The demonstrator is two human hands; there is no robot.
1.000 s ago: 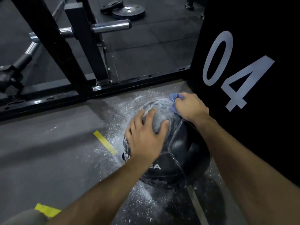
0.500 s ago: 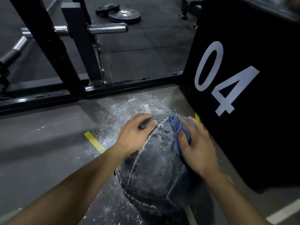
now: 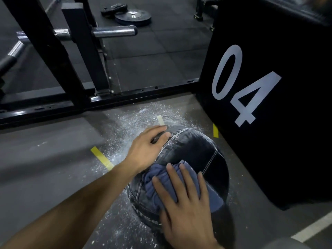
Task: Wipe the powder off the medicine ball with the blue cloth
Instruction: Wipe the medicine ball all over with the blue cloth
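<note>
A black medicine ball point(image 3: 195, 150) lies on the grey floor, its top mostly dark and shiny, with faint white powder along the left seam. My left hand point(image 3: 147, 148) rests on the ball's upper left side, fingers curled over the seam. My right hand point(image 3: 183, 200) presses flat, fingers spread, on the blue cloth point(image 3: 158, 180), which is bunched against the ball's near side. White powder point(image 3: 129, 126) is scattered on the floor around the ball.
A tall black box marked 04 point(image 3: 260, 90) stands right beside the ball on the right. A black rack frame point(image 3: 71, 105) with steel bars crosses behind. Weight plates point(image 3: 133, 17) lie far back. Yellow tape marks point(image 3: 102, 158) are on the floor.
My right hand has dragged the cloth from the ball's far top down to its near side. The powdered top now looks dark. My left hand stays on the upper left.
</note>
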